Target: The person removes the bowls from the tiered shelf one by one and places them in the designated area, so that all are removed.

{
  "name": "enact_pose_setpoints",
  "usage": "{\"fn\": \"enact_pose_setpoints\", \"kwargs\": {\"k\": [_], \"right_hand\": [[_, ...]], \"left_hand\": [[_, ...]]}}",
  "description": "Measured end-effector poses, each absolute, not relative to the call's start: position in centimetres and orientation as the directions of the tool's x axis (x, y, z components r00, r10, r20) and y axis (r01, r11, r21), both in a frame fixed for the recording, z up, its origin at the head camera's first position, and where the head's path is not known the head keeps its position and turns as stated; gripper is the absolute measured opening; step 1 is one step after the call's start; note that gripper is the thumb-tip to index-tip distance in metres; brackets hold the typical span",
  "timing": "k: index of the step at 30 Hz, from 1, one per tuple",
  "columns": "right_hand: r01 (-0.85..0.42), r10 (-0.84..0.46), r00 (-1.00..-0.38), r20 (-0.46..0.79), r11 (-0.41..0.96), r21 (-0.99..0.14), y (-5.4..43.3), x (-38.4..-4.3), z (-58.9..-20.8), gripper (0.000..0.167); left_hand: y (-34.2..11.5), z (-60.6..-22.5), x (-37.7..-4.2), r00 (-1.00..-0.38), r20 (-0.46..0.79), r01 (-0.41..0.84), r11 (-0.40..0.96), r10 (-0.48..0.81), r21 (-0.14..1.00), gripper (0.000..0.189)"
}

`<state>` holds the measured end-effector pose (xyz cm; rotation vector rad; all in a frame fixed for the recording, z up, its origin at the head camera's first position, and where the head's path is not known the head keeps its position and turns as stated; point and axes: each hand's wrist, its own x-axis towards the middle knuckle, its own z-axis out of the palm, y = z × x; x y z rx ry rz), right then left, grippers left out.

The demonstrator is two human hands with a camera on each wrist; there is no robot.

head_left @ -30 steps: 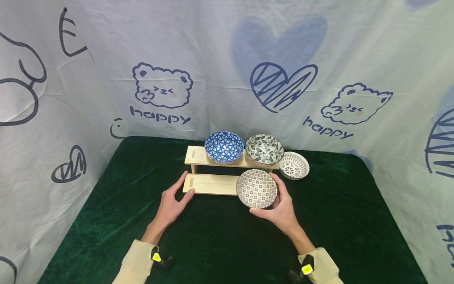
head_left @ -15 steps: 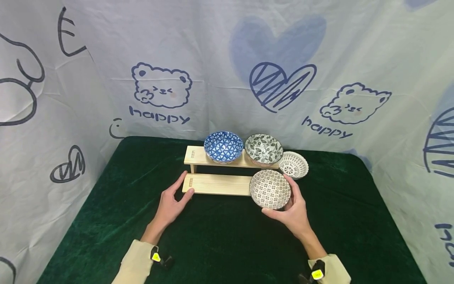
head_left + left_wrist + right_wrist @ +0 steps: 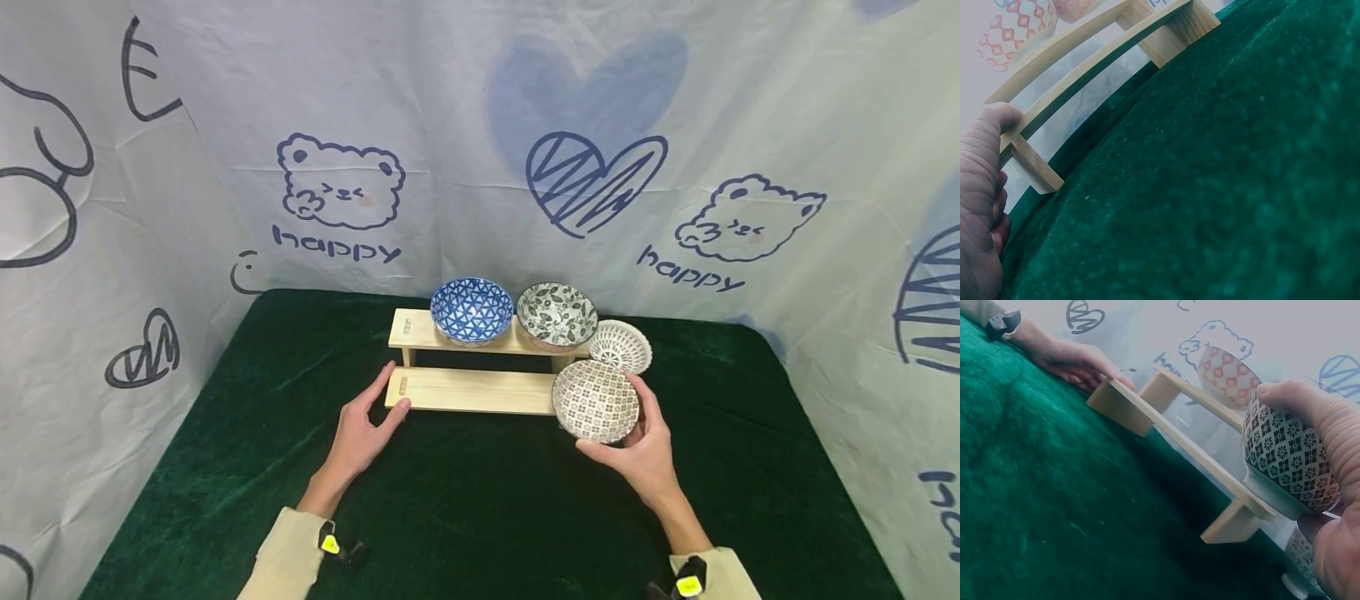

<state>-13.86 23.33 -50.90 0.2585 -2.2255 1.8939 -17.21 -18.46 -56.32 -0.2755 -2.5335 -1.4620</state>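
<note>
In the head view my right hand [image 3: 641,454] grips a bowl [image 3: 596,402] with a small brown-and-white pattern, thumb at the near rim and fingers round its right side. The right wrist view shows dark flower diamonds on the bowl's outside [image 3: 1285,459], its foot right at the lower plank's right end. My left hand [image 3: 362,433] holds the left end of the lower plank [image 3: 472,391] of a two-step wooden stand, thumb at the front edge. On the upper plank [image 3: 416,327] sit a blue triangle-patterned bowl [image 3: 472,311] and a green leaf-patterned bowl [image 3: 557,315].
A white ribbed bowl [image 3: 622,345] stands right of the stand, partly overlapped by the held bowl in the head view. Dark green cloth [image 3: 480,508] covers the table. A pale printed curtain [image 3: 465,125] hangs close behind the stand.
My right hand has moved to the right with the patterned bowl, from over the lower plank to its right end, baring more of the plank. My left hand has stayed in place.
</note>
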Motion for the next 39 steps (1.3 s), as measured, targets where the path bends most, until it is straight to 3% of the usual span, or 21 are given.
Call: {"fn": "enact_pose_setpoints", "kwargs": {"k": [16,32,39], "right_hand": [[-0.258,0.167,-0.945,0.28,0.142,-0.956,27.4,-14.6,-49.3,0.11],[-0.282,0.301,-0.903,0.308,0.128,-0.951,29.9,-17.8,-48.6,0.108],[-0.245,0.344,-0.89,0.299,0.192,-0.95,30.8,-19.1,-49.1,0.106]], "left_hand": [[-18.5,-56.6,-17.3,-0.96,0.273,0.27,0.486,0.066,0.831,0.069],[-18.6,-56.7,-17.3,-0.961,0.268,0.264,0.482,0.063,0.835,0.07],[-18.6,-56.5,-17.3,-0.96,0.272,0.269,0.478,0.066,0.836,0.07]]}}
